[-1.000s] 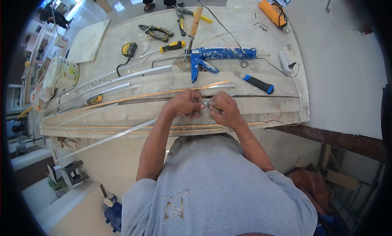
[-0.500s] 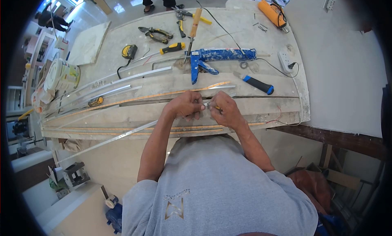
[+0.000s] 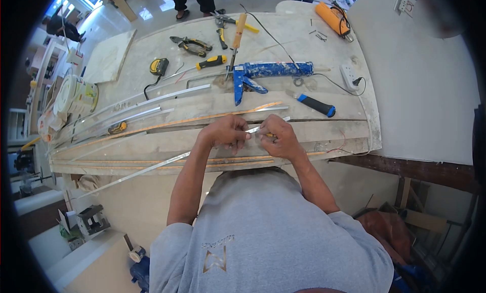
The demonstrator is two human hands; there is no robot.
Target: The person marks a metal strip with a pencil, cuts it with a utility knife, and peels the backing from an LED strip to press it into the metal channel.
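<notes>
A long, thin silvery strip [image 3: 147,170] slants up from the lower left, past the table's front edge, into my hands. My left hand [image 3: 226,133] is closed on it, thumb and forefinger pinching near its right part. Close beside, my right hand [image 3: 279,137] is closed around the strip's right part, whose tip shows just beyond the fingers. Something small and yellow [image 3: 272,135] shows between the right fingers; its kind is hidden. Beyond my hands, an orange-edged strip [image 3: 202,122] lies along the table.
On the table [image 3: 324,131] lie a blue caulking gun [image 3: 278,69], a utility knife [image 3: 316,105], a screwdriver [image 3: 211,62], pliers [image 3: 191,46], a tape measure [image 3: 159,66] and a power strip [image 3: 349,76]. A bucket [image 3: 76,94] stands left. A person's legs [image 3: 195,0] are beyond.
A longer piece of the silvery strip shows between my hands, which are slightly farther apart. The far end of the strip has dipped a little. The view has shifted slightly.
</notes>
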